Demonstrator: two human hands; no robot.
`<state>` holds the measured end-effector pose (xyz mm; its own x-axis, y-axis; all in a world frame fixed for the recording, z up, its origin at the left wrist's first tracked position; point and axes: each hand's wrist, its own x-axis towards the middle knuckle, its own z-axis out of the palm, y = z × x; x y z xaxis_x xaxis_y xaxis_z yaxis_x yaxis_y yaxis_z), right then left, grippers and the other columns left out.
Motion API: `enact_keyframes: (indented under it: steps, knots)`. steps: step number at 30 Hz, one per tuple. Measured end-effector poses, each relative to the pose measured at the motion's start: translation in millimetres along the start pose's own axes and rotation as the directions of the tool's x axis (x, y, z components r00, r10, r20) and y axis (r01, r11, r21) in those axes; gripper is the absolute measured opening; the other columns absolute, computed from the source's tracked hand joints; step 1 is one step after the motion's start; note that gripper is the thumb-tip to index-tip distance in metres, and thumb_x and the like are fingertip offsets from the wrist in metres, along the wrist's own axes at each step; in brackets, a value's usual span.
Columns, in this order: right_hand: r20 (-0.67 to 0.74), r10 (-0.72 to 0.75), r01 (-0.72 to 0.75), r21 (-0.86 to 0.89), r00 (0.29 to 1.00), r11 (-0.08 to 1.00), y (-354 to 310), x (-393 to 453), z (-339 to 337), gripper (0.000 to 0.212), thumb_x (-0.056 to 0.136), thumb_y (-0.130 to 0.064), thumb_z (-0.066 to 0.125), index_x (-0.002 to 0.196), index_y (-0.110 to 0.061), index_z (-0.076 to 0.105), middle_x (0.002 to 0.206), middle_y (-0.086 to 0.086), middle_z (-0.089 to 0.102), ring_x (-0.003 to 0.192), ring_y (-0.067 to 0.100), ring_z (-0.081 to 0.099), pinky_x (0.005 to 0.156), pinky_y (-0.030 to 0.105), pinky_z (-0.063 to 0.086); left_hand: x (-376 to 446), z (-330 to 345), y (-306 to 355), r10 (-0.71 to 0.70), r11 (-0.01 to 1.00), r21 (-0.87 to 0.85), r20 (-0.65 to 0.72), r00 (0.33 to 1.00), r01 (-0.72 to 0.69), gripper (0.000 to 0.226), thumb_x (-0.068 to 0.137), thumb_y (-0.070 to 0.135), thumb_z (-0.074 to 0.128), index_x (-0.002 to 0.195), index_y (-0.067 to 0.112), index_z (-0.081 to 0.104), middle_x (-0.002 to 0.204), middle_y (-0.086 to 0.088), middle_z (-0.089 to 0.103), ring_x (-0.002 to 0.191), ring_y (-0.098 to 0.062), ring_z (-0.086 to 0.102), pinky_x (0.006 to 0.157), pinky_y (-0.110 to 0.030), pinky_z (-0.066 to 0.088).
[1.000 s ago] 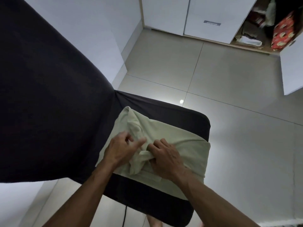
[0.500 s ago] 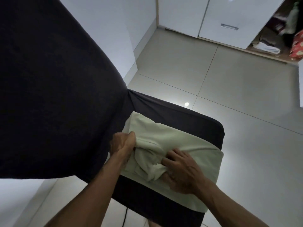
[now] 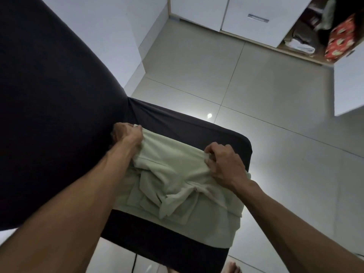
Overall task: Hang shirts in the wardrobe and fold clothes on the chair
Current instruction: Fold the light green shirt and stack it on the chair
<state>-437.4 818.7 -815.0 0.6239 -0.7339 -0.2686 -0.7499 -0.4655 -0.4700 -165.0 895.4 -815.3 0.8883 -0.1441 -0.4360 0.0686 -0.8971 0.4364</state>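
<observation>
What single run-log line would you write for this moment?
step: folding | left hand: grips pale green garment far edge | right hand: grips same edge | garment: on dark chair seat

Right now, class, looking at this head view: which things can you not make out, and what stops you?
- Pale green garment: bunched, so its type is unclear.
- Left hand: fingers curl under the cloth.
- Chair: legs hidden beneath the seat.
- Wardrobe: top cut off by the frame edge; folded clothes inside too small and dim.
- Bare toes: cut off at the bottom edge.
</observation>
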Motion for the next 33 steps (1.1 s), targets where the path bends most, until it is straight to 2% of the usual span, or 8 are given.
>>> enact_keyframes:
  steps: [3,5,9,13,20,24,28,33]
  knots:
    - [-0.121,0.028,-0.009,0.158,0.992,0.987,6.8,-7.4,-6.2,0.022,0.088,-0.026,0.063,0.11,-0.027,0.058,0.096,-0.01,0.054,0.094,0.014,0.048,0.083,0.04,0.048,-9.9,6.8,1.4,0.049,0.991,0.131,-0.06,0.997,-0.04,0.037,0.087,0.045,0.065,0.111,0.018,0.071,0.122,-0.008,0.066,0.121,-0.031,0.055,0.106,-0.047,0.037]
    - [-0.22,0.031,0.012,0.192,0.975,0.981,16.1,-27.2,-11.7,0.019,0.082,-0.027,0.066,0.099,-0.025,0.057,0.09,-0.01,0.051,0.087,0.013,0.047,0.075,0.035,0.048,-29.5,10.1,3.4,0.22,0.949,0.255,-0.111,0.969,-0.186,0.042,0.086,0.052,0.06,0.113,0.02,0.062,0.125,-0.008,0.06,0.124,-0.032,0.05,0.104,-0.05,0.033]
    - [-0.113,-0.192,0.185,-0.071,0.975,0.98,37.6,-95.7,-4.6,0.031,0.072,-0.04,0.07,0.092,-0.02,0.058,0.09,-0.004,0.056,0.079,0.02,0.052,0.065,0.028,0.042,-88.0,24.4,-3.4,0.686,0.711,0.244,-0.031,0.727,-0.66,0.028,0.086,0.047,0.062,0.095,0.02,0.063,0.1,-0.005,0.061,0.103,-0.029,0.056,0.095,-0.047,0.038]
    - [-0.029,-0.15,0.139,-0.24,0.988,0.961,55.5,-134.5,27.0,0.026,0.072,-0.025,0.065,0.096,-0.018,0.057,0.091,0.001,0.057,0.076,0.028,0.055,0.056,0.037,0.048,-138.5,46.4,-20.9,0.791,0.48,0.213,0.315,0.525,-0.851,0.024,0.086,0.049,0.06,0.084,0.025,0.058,0.079,0.007,0.057,0.084,-0.023,0.059,0.085,-0.04,0.042]
    - [-0.208,-0.005,-0.06,-0.306,0.978,0.95,72.0,-129.1,28.3,0.024,0.071,-0.001,0.035,0.083,-0.012,0.053,0.076,0.009,0.057,0.065,0.03,0.053,0.045,0.034,0.041,-154.4,62.4,-21.7,0.599,0.614,0.276,0.448,0.664,-0.74,0.034,0.086,0.063,0.053,0.088,0.029,0.047,0.089,0.008,0.054,0.089,-0.022,0.052,0.087,-0.044,0.045]
    - [0.094,0.153,-0.123,-0.263,0.984,0.957,70.1,-152.6,27.3,0.037,0.057,0.002,0.05,0.09,-0.013,0.054,0.085,0.007,0.061,0.079,0.031,0.061,0.053,0.034,0.038,-159.1,65.5,-14.2,0.529,0.655,0.339,0.433,0.73,-0.675,0.04,0.086,0.065,0.049,0.081,0.025,0.046,0.092,0.004,0.057,0.092,-0.027,0.056,0.088,-0.046,0.046]
    - [0.3,0.408,-0.359,-0.206,0.862,0.91,77.9,-147.9,22.6,0.041,0.079,-0.014,0.061,0.118,-0.012,0.051,0.119,0.007,0.056,0.114,0.03,0.051,0.084,0.038,0.044,-165.0,67.6,-3.7,0.492,0.665,0.377,0.428,0.758,-0.645,0.044,0.083,0.067,0.047,0.079,0.023,0.046,0.089,0.002,0.059,0.089,-0.029,0.056,0.089,-0.047,0.047]
    - [-0.054,0.342,-0.326,0.199,0.938,0.924,92.1,-110.6,8.8,0.05,0.076,-0.004,0.053,0.124,-0.018,0.044,0.125,0.0,0.045,0.111,0.023,0.045,0.076,0.033,0.045,-170.0,70.3,-4.3,0.508,0.651,0.411,0.389,0.769,-0.638,0.047,0.083,0.068,0.047,0.077,0.022,0.046,0.083,0.002,0.058,0.082,-0.029,0.055,0.084,-0.045,0.048]
